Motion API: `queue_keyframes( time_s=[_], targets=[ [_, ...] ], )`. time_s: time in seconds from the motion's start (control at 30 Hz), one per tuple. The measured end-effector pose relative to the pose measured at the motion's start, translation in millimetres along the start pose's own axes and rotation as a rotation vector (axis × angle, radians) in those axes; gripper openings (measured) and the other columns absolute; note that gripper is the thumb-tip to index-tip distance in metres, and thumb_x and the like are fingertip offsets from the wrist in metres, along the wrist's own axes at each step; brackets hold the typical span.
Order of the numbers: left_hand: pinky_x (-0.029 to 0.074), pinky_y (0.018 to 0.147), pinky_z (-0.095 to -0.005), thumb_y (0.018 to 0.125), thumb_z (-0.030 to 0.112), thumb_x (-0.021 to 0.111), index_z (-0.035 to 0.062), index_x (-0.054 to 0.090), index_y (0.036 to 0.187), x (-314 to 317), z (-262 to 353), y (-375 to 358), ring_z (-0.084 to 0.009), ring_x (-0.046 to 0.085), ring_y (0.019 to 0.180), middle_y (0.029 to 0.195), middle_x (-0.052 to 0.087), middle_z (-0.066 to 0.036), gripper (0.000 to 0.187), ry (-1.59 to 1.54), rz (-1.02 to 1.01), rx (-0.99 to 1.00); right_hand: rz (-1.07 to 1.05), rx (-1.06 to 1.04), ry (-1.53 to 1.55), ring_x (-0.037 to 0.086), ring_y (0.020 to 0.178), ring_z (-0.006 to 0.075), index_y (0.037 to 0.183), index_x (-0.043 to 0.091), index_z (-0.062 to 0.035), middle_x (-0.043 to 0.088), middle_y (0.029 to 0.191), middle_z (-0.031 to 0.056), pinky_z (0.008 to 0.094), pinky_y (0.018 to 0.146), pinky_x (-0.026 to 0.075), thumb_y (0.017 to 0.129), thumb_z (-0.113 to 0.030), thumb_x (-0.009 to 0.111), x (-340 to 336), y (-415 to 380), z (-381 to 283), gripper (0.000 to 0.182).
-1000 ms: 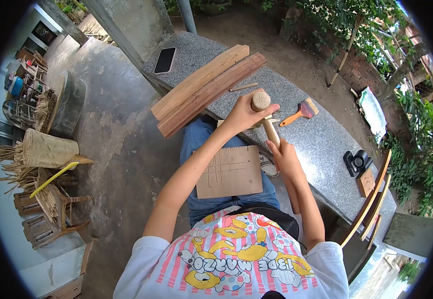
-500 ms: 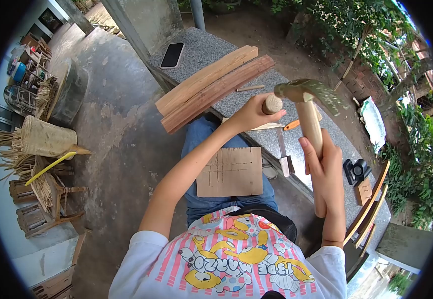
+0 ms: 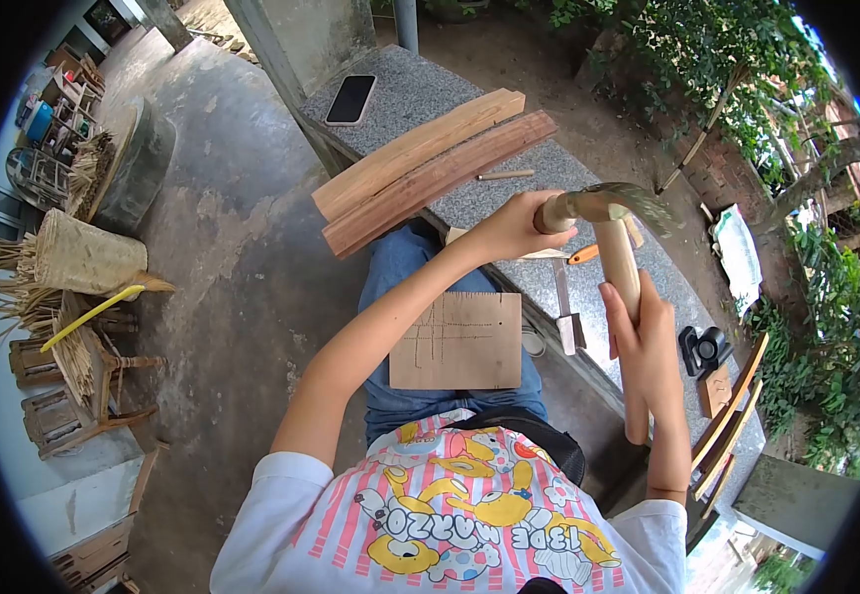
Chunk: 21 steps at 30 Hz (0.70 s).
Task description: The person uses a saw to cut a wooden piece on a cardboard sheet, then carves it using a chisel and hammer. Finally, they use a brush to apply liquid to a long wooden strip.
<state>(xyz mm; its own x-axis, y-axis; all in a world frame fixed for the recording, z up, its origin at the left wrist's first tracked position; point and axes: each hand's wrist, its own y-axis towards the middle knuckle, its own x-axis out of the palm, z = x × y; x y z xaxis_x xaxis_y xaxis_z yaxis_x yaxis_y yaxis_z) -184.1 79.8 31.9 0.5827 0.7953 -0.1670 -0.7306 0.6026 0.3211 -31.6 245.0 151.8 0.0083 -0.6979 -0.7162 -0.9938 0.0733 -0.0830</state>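
My right hand (image 3: 645,337) is closed around the wooden handle of a claw hammer (image 3: 622,262). The hammer's metal head touches, or nearly touches, the end of a round wooden handle (image 3: 555,214). My left hand (image 3: 521,230) grips that handle; the tool's lower part is hidden. Below it, beside an orange-handled tool (image 3: 585,253), a pale wooden piece is partly covered by my left hand. On my lap lies a flat brown board (image 3: 455,366) with dark lines and a jagged far edge.
Two long wooden planks (image 3: 430,163) lie across the stone bench (image 3: 440,74), near a phone (image 3: 351,100) and a thin stick (image 3: 506,175). A flat-bladed tool (image 3: 563,297) rests at the bench edge. Black objects (image 3: 704,350) and curved wood strips (image 3: 732,426) sit at right.
The hammer's head has come against the end of the round handle, where a small gap showed before. My left hand has barely moved. The view has shifted slightly.
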Motion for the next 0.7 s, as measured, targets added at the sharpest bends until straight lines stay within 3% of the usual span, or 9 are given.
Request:
queue_keyframes(
  time_s=[0.07,0.13,0.3,0.33,0.43,0.47,0.53,0.57,0.7],
  targets=[
    [0.043,0.067,-0.0272,0.086,0.018,0.074,0.0045,0.058,0.084,3,-6,0,-0.0067,0.051,0.072,0.075,0.057,0.003,0.022,-0.026,0.026,0.028,0.080,-0.072,-0.089,0.054,0.044,0.0168,0.091,0.054,0.0033,0.052,0.054,0.0117,0.0330,0.044,0.041,0.096,-0.029,0.064,-8,-6,-4,0.034],
    [0.043,0.066,-0.0267,0.086,0.018,0.074,0.0048,0.057,0.084,4,-4,-2,-0.0061,0.050,0.072,0.075,0.056,0.003,0.022,-0.060,0.021,0.028,0.107,0.003,0.019,0.053,0.044,0.0136,0.089,0.056,0.0021,0.052,0.053,0.0075,0.0302,0.043,0.040,0.096,-0.028,0.064,-21,-13,-28,0.032],
    [0.042,0.065,-0.0256,0.086,0.016,0.074,0.0052,0.055,0.082,4,9,0,-0.0052,0.048,0.072,0.074,0.053,0.003,0.022,-0.085,-0.020,-0.037,0.362,-0.141,0.350,0.051,0.048,0.0044,0.100,0.057,0.0020,0.054,0.059,-0.0012,0.0212,0.043,0.038,0.098,-0.023,0.060,-24,-19,-33,0.025],
    [0.042,0.065,-0.0256,0.086,0.016,0.074,0.0052,0.055,0.082,3,8,0,-0.0052,0.048,0.072,0.074,0.053,0.003,0.022,-0.084,-0.021,-0.038,0.376,-0.175,0.399,0.053,0.048,0.0077,0.100,0.056,0.0032,0.055,0.057,0.0058,0.0259,0.043,0.040,0.098,-0.023,0.060,-13,-14,-27,0.027],
    [0.042,0.065,-0.0250,0.087,0.015,0.073,0.0054,0.056,0.082,4,6,-1,-0.0051,0.048,0.072,0.073,0.053,0.003,0.021,-0.172,-0.033,0.016,-0.015,-0.085,-0.132,0.057,0.047,0.0199,0.095,0.052,0.0057,0.054,0.055,0.0172,0.0363,0.047,0.043,0.097,-0.025,0.063,-1,-3,-12,0.033],
    [0.042,0.065,-0.0247,0.087,0.015,0.073,0.0055,0.056,0.081,6,6,-2,-0.0048,0.048,0.072,0.073,0.053,0.003,0.021,-0.146,-0.005,0.040,0.003,-0.015,0.014,0.056,0.046,0.0204,0.091,0.053,0.0041,0.054,0.055,0.0141,0.0353,0.046,0.041,0.096,-0.026,0.064,-3,-7,-14,0.032],
    [0.042,0.065,-0.0243,0.088,0.015,0.073,0.0056,0.056,0.081,6,6,-1,-0.0045,0.048,0.072,0.074,0.053,0.003,0.020,-0.120,0.032,0.067,0.097,-0.054,-0.029,0.053,0.045,0.0166,0.086,0.053,0.0027,0.053,0.054,0.0112,0.0330,0.044,0.038,0.095,-0.026,0.065,-18,-14,-27,0.032],
    [0.042,0.066,-0.0242,0.088,0.015,0.072,0.0055,0.056,0.081,3,5,-2,-0.0043,0.049,0.073,0.074,0.054,0.003,0.020,-0.132,0.001,0.025,0.138,-0.038,0.048,0.050,0.045,0.0120,0.086,0.055,0.0020,0.050,0.053,0.0067,0.0288,0.044,0.037,0.095,-0.026,0.065,-24,-18,-34,0.031],
    [0.043,0.067,-0.0240,0.088,0.015,0.072,0.0053,0.057,0.081,-2,1,4,-0.0040,0.050,0.074,0.076,0.056,0.004,0.019,-0.138,-0.013,-0.045,0.406,-0.177,0.301,0.049,0.048,0.0051,0.095,0.058,0.0005,0.054,0.059,-0.0010,0.0230,0.044,0.037,0.098,-0.022,0.060,-35,-22,-44,0.023]
  ],
)
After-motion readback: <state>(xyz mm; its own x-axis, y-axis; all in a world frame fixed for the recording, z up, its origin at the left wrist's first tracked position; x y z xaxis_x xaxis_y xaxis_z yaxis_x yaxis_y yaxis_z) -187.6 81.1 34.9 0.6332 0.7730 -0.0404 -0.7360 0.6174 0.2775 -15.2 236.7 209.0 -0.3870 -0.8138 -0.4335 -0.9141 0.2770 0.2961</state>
